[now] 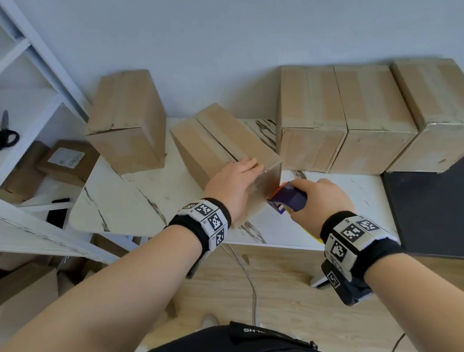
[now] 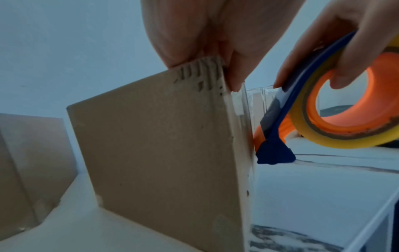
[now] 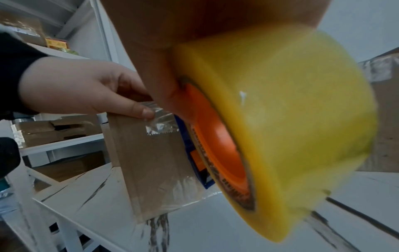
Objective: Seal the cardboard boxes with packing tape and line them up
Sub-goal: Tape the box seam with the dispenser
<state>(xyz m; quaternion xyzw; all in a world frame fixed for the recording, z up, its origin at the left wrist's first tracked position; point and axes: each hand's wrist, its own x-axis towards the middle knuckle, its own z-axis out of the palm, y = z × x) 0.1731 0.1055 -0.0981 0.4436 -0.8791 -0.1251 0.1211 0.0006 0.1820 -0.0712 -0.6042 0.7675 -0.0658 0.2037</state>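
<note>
A brown cardboard box (image 1: 220,144) lies slanted in the middle of the white marble table (image 1: 131,206). My left hand (image 1: 251,168) grips its near top edge, fingers on top and thumb (image 3: 146,112) pressing a clear tape end (image 3: 161,126) onto the near end face. My right hand (image 1: 322,200) holds a blue and orange tape dispenser (image 1: 288,198) with a yellow roll (image 3: 291,119) against that same end face. In the left wrist view, clear tape (image 2: 248,102) runs from the box (image 2: 155,145) edge to the dispenser (image 2: 278,119).
Three taped boxes (image 1: 313,118) (image 1: 373,115) (image 1: 442,110) stand side by side along the back wall at the right. Another box (image 1: 128,119) sits at the back left. A white shelf holds scissors (image 1: 2,134) at the left. A black surface (image 1: 446,191) adjoins the table's right.
</note>
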